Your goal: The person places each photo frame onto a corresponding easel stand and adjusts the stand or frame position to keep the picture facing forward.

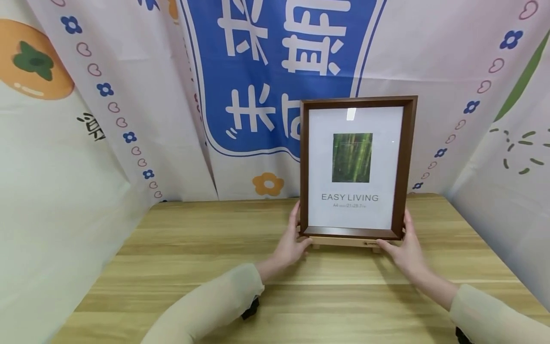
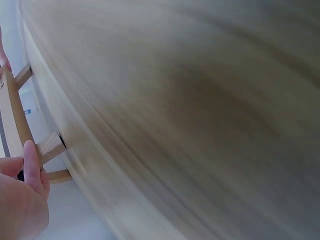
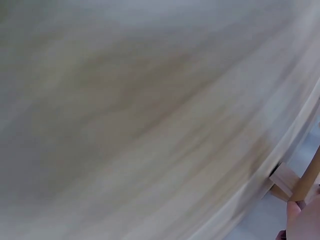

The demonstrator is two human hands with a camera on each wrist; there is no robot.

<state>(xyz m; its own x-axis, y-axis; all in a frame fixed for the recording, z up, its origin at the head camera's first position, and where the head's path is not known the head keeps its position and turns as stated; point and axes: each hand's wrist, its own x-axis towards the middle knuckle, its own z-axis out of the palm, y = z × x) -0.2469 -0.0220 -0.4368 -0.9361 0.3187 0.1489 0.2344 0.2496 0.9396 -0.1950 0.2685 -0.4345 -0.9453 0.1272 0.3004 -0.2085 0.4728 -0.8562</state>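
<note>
A brown picture frame [image 1: 356,217] stands upright, leaning slightly back, on a light wooden easel [image 1: 339,242]. Behind its glass are a green picture and the words "EASY LIVING". At the lower left corner my left hand [image 1: 289,246] grips the easel, thumb on the front ledge and fingers behind the frame's side. My right hand [image 1: 408,253] holds the opposite end the same way. The left wrist view shows fingers curled around the easel's ledge [image 2: 16,115], beside its short legs [image 2: 51,148]. In the right wrist view, only part of the right hand [image 3: 306,222] shows at the ledge.
The wood-grain table [image 1: 206,239] extends to the left and in front of the easel. Close behind the frame hangs a printed cloth [image 1: 172,119] with a blue sign and flowers. More cloth encloses both sides of the table.
</note>
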